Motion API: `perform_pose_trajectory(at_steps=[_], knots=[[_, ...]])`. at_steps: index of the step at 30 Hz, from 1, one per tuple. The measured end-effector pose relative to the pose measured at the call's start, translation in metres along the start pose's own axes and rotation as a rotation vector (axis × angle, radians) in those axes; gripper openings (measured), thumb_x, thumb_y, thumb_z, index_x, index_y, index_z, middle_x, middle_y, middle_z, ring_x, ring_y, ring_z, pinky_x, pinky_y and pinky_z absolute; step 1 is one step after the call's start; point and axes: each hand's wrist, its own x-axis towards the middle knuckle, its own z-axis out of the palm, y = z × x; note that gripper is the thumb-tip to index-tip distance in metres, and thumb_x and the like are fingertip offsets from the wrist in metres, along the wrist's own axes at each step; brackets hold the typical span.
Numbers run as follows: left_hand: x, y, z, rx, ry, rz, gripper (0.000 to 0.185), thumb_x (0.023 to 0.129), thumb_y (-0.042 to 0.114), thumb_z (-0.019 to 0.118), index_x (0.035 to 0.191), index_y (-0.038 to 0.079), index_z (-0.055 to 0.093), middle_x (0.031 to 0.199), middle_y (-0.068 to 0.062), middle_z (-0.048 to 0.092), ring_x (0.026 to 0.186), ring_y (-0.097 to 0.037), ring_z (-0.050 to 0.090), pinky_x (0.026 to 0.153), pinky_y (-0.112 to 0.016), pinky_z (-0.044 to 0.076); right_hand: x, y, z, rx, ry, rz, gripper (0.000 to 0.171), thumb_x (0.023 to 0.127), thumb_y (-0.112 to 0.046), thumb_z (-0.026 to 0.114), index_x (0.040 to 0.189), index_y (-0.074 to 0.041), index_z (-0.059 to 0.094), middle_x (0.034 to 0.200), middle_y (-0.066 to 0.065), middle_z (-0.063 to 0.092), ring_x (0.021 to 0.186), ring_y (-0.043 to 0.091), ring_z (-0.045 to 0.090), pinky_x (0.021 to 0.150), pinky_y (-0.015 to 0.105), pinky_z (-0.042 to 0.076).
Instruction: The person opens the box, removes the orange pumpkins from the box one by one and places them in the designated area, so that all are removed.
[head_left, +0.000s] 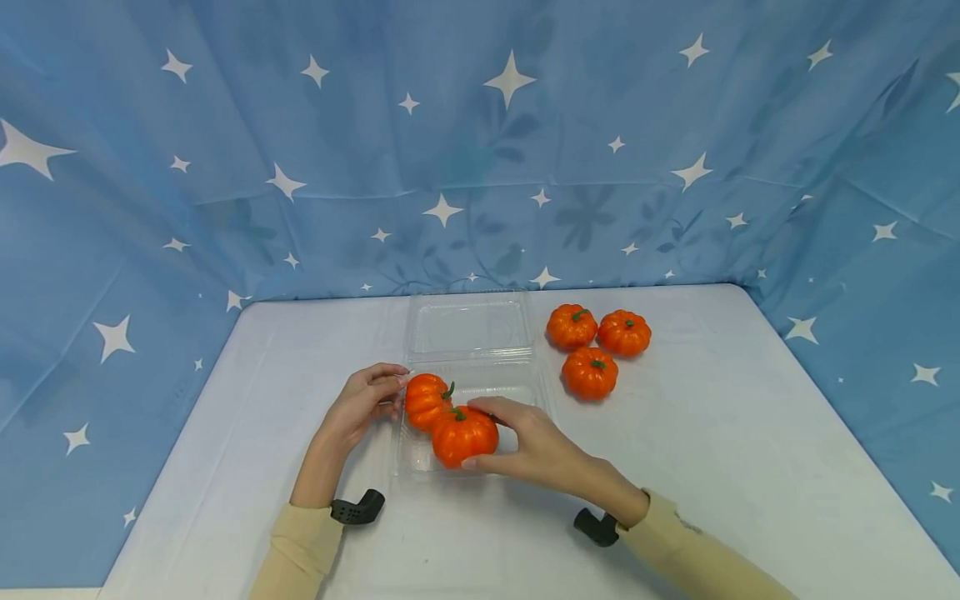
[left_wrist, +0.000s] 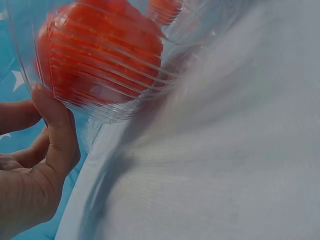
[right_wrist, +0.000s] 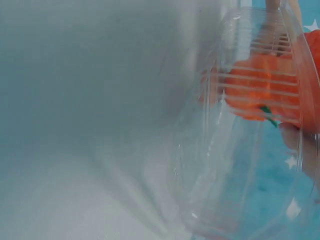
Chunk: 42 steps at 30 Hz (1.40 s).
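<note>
A clear plastic clamshell container [head_left: 525, 377] lies opened out on the table, its lid [head_left: 471, 327] folded back toward the curtain. My left hand [head_left: 364, 405] pinches the container's left rim between thumb and finger, as the left wrist view shows. One small orange pumpkin [head_left: 426, 402] sits inside at the left, its green stem tilted to the right. With my right hand [head_left: 538, 446] I grip a second orange pumpkin [head_left: 465, 438] over the container's front part, against the first one. Whether this second pumpkin touches the container's floor, I cannot tell.
Behind and right of the container, three more orange pumpkins [head_left: 590, 373] stand in a cluster on the white-covered table [head_left: 720, 433]. A blue curtain [head_left: 480, 167] with white stars hangs along the table's back and sides.
</note>
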Motion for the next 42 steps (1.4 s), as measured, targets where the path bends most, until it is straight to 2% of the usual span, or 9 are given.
perform_pose_trajectory(at_steps=[5,10,20,31,38,42], knots=[[0.000,0.000,0.000,0.006,-0.005,0.000,0.033,0.097,0.015,0.057,0.125,-0.003,0.051,0.091,-0.004,0.063,0.062,-0.012,0.053,0.056,-0.023,0.050,-0.004,0.004,-0.005,-0.094,0.063,-0.074,0.071,0.080,-0.050,0.075,0.139,-0.019,0.051,0.140,-0.005,0.055,0.129,0.015,0.053,0.101,0.039,0.051],[-0.001,0.000,-0.001,0.010,-0.005,-0.013,0.038,0.097,0.016,0.058,0.128,-0.004,0.049,0.099,-0.003,0.061,0.065,-0.012,0.053,0.058,-0.022,0.050,-0.008,0.011,-0.009,-0.116,0.106,-0.121,0.071,0.081,-0.046,0.076,0.139,-0.015,0.050,0.140,-0.001,0.055,0.129,0.018,0.054,0.101,0.040,0.050],[-0.002,0.000,-0.002,0.007,-0.002,-0.026,0.041,0.097,0.017,0.058,0.130,-0.005,0.048,0.094,-0.002,0.059,0.066,-0.013,0.051,0.058,-0.022,0.049,-0.019,0.021,-0.023,-0.139,0.179,-0.126,0.071,0.080,-0.044,0.077,0.140,-0.018,0.050,0.142,-0.001,0.054,0.131,0.019,0.052,0.100,0.041,0.051],[-0.003,0.002,-0.002,-0.005,-0.009,-0.017,0.038,0.097,0.017,0.057,0.128,-0.003,0.049,0.089,-0.004,0.058,0.065,-0.014,0.050,0.056,-0.024,0.049,-0.028,0.037,-0.044,-0.173,0.306,-0.182,0.070,0.075,-0.032,0.084,0.136,-0.014,0.055,0.136,0.002,0.059,0.122,0.021,0.060,0.092,0.039,0.055],[-0.002,0.003,-0.002,0.006,-0.004,-0.016,0.038,0.097,0.018,0.058,0.128,-0.003,0.049,0.091,-0.003,0.059,0.065,-0.014,0.051,0.057,-0.024,0.050,-0.036,0.043,-0.056,-0.203,0.360,-0.153,0.072,0.072,-0.025,0.087,0.136,-0.013,0.055,0.135,0.002,0.059,0.120,0.020,0.060,0.088,0.039,0.056],[-0.001,0.002,-0.003,-0.001,-0.005,-0.019,0.036,0.097,0.016,0.057,0.127,-0.004,0.050,0.089,-0.002,0.059,0.063,-0.014,0.050,0.056,-0.023,0.049,-0.041,0.051,-0.062,-0.227,0.390,-0.154,0.072,0.070,-0.023,0.088,0.134,-0.011,0.056,0.135,0.003,0.060,0.111,0.018,0.065,0.084,0.039,0.058]])
